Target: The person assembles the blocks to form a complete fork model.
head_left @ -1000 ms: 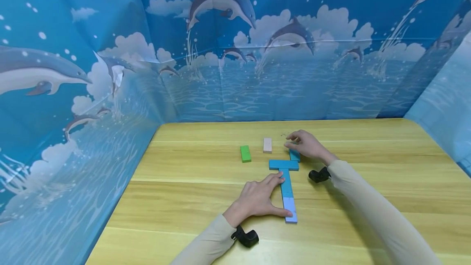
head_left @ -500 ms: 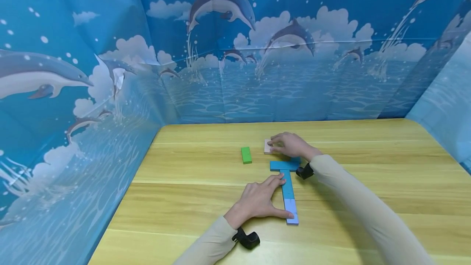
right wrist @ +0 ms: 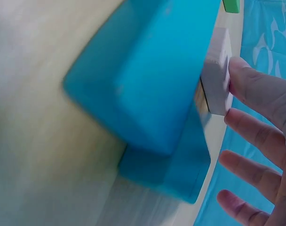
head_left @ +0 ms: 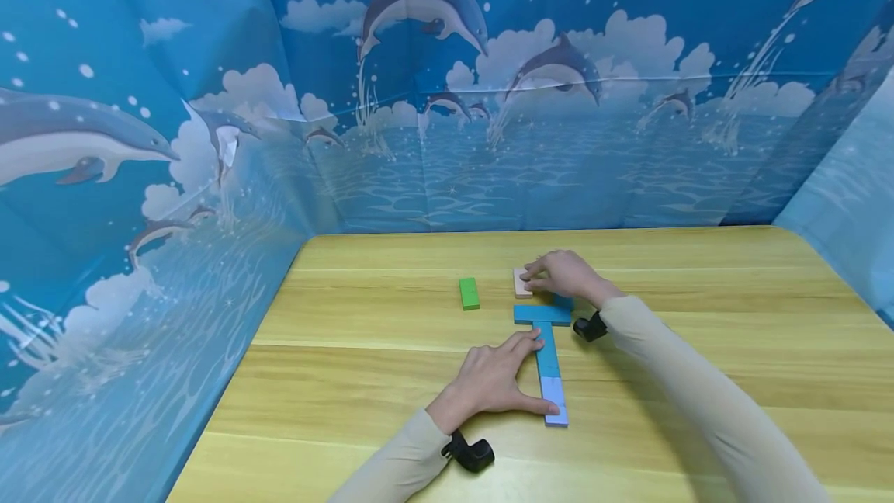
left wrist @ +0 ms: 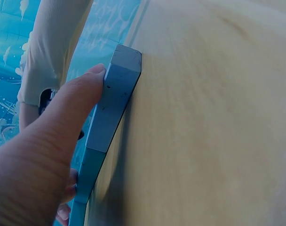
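My left hand (head_left: 485,379) spreads along a column of flat blocks, its thumb on the lavender block (head_left: 554,394) and its fingertips on the teal-blue block (head_left: 548,359) above it. A crosswise blue block (head_left: 534,315) tops that column, making a T. Beyond its right end lies another blue block (head_left: 564,303), partly hidden by my right hand (head_left: 564,274). A pale pink block (right wrist: 217,70) lies flat under my right thumb, with the index fingertip right at its end. The other right fingers extend loosely in the right wrist view.
A green block (head_left: 469,294) lies to the left of the pink one on the wooden table (head_left: 335,379). A dolphin-and-sea curtain (head_left: 447,169) hangs at the back and sides. Each wrist wears a black camera (head_left: 471,455).
My right hand has gone from the small blue block leftward to the pink block, which has since slid slightly right and nearer. The left hand stays on the column.
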The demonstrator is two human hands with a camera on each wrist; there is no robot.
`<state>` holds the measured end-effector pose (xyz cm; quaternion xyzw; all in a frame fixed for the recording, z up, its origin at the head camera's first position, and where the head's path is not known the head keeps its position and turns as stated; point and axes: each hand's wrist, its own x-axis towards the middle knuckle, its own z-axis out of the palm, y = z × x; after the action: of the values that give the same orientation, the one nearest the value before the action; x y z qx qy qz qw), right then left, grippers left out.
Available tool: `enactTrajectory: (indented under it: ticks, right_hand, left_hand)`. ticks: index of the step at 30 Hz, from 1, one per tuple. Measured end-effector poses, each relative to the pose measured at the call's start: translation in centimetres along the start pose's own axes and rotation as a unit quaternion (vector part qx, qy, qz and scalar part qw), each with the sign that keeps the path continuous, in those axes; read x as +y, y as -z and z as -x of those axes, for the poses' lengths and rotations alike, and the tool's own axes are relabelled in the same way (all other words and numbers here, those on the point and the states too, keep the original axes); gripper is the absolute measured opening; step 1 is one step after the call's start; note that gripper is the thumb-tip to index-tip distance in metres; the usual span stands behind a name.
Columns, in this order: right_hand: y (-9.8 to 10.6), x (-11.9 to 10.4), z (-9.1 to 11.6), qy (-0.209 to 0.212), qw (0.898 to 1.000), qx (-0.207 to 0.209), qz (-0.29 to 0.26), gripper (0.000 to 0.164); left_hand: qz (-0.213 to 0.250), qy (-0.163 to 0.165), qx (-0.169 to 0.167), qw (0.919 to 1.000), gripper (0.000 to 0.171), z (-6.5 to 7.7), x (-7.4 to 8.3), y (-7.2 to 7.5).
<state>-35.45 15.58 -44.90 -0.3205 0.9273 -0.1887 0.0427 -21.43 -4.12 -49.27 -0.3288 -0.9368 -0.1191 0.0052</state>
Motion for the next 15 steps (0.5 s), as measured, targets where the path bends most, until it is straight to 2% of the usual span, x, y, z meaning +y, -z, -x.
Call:
enactTrajectory:
  ticks: [10, 15]
  right_hand:
    - [-0.1, 1.2, 1.4, 0.004, 1.000, 0.014, -0.004, 0.025]
    - [0.0, 1.1, 2.2, 0.014, 1.000, 0.025, -0.007, 0.025]
  left_hand:
    - [-0.003, 0.005, -0.002, 1.0000, 0.099, -0.1, 0.0, 0.0]
    - [-0.002, 0.005, -0.004, 1.0000, 0.099, -0.1, 0.1, 0.0]
